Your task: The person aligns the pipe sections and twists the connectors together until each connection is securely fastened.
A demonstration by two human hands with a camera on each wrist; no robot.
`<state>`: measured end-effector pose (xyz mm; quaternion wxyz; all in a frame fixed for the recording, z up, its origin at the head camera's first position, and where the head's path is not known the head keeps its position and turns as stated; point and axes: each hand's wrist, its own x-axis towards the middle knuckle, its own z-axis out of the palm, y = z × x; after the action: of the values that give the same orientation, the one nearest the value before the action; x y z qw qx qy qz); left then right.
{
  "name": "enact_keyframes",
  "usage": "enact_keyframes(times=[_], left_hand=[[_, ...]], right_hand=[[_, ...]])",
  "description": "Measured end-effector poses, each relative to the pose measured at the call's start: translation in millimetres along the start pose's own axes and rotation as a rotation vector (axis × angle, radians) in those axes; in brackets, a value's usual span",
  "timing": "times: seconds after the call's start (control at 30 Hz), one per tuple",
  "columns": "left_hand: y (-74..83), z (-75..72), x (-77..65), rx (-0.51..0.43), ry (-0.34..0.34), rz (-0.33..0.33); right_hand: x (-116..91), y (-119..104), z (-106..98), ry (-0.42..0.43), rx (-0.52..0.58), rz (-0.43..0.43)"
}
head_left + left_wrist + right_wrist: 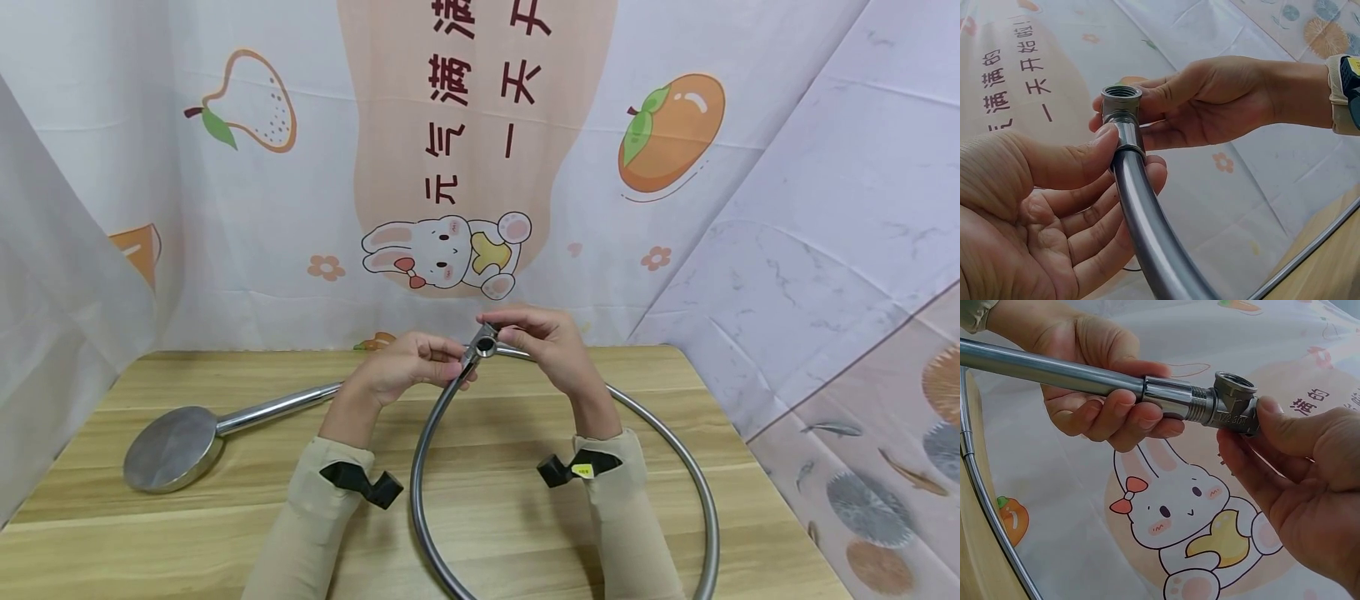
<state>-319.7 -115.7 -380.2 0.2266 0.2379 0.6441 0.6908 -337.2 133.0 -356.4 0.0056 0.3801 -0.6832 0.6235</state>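
Observation:
In front of me, above the table, my left hand (408,367) pinches the end sleeve (1166,394) of a grey metal shower hose (422,467) between thumb and fingers. My right hand (543,337) pinches a small metal tee fitting (1233,405) with an open, internally threaded port, which faces up in the left wrist view. Fitting and hose end are in line and meet; a band of screw thread (1199,405) shows between sleeve and fitting. The far side of the fitting is hidden by the right fingers.
A round metal shower head (172,450) with a straight handle lies on the wooden table (247,533) at the left. The hose loops round past the right arm. A printed cloth (300,192) hangs behind the table's back edge.

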Motion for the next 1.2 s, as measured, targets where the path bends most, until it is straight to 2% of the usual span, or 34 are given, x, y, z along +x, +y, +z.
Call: enact_keyframes(times=[0.2, 0.4, 0.93, 1.2], left_hand=[[0.1, -0.9, -0.3, 0.002, 0.004, 0.003], [-0.6, -1.7, 0.5, 0.009, -0.003, 0.007], [1.0, -1.5, -1.0, 0.014, -0.013, 0.009], [0.1, -1.0, -0.8, 0.017, -0.007, 0.015]], right_hand=[[0.7, -1.5, 0.0, -0.013, -0.069, -0.041], [1.4, -0.6, -0.2, -0.025, -0.091, -0.070], [0.0, -4.1, 1.4, 0.018, -0.110, -0.004], [-0.4, -3.2, -0.2, -0.011, -0.101, -0.053]])
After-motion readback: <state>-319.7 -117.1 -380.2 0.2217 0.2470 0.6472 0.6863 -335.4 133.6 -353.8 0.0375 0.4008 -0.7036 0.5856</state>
